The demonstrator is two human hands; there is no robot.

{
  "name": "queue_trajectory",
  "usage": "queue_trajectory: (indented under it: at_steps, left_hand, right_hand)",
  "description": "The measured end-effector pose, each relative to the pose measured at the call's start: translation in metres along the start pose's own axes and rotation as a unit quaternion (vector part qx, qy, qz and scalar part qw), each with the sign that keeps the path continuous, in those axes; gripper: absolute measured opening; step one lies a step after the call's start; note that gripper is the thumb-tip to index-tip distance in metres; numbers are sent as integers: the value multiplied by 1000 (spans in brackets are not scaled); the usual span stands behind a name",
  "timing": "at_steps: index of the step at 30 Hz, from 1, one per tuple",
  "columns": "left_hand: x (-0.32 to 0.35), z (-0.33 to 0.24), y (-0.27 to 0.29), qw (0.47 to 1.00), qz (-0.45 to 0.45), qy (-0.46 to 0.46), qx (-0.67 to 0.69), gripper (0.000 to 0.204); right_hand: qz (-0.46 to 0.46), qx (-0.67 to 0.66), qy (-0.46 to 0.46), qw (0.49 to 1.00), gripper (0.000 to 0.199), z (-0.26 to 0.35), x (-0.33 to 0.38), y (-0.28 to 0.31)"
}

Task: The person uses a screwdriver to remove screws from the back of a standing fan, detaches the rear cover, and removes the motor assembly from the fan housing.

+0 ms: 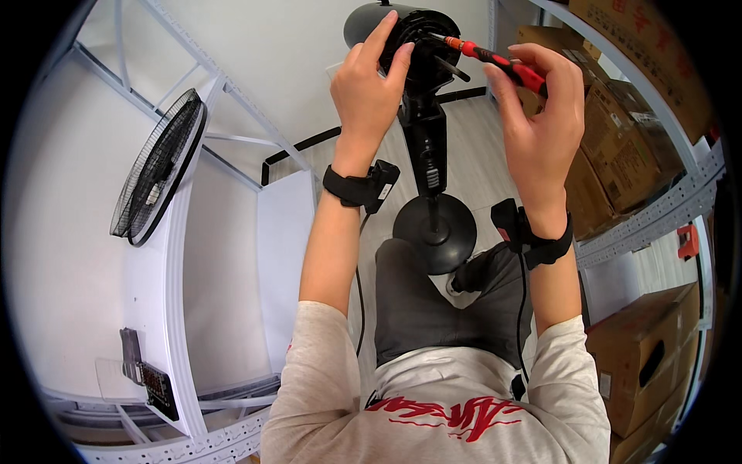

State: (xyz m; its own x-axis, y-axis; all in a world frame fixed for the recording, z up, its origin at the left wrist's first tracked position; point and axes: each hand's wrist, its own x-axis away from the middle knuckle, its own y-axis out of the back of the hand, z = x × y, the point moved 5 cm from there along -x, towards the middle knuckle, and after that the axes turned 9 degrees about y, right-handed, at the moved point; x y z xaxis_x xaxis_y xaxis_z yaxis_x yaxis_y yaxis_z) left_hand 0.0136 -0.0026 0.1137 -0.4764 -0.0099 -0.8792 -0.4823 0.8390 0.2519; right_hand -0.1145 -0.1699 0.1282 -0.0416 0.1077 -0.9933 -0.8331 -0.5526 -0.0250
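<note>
A black pedestal fan stands before me, its motor head (423, 39) without a grille or blades and its round base (435, 234) on the floor. My left hand (369, 91) is at the left side of the motor head, index finger and thumb stretched apart against its edge. A red and black screwdriver (502, 63) lies between the thumb and fingers of my right hand (545, 124). Its tip points left into the front of the motor head; exactly what it meets there is too small to tell. A short black rod (452, 68) juts out below the tip.
To the left, a white shelf (166, 309) holds a round black fan grille (161, 166) and a small dark device (160, 390). Cardboard boxes (622, 139) fill the metal rack on my right, with another box (645, 356) lower down. Black cables hang from both wrist straps.
</note>
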Motion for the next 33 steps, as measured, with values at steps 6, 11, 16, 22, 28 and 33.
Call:
queue_trajectory:
  at_steps: [6,11,16,22,28,33]
  left_hand:
    - [-1,-1,-2,1000,0,10,-5,41]
    - [0,0,0,1000,-3,6,-6,40]
    - [0,2,-3,1000,-12,15,-5,39]
    - [1,-2,-3,1000,1,20,1,39]
    - [0,-5,-4,1000,7,17,-5,39]
    - [0,-3,-4,1000,13,12,-21,38]
  right_hand:
    - [-19,-13,-22,999,25,-2,6,-8]
    - [-13,-53,-98,994,34,-5,1,-2]
    - [68,28,-180,981,36,-8,4,-6]
    - [53,29,1,998,32,-4,2,0]
    - [33,22,-23,999,27,-8,7,-1]
    - [22,10,19,1000,24,-5,7,2]
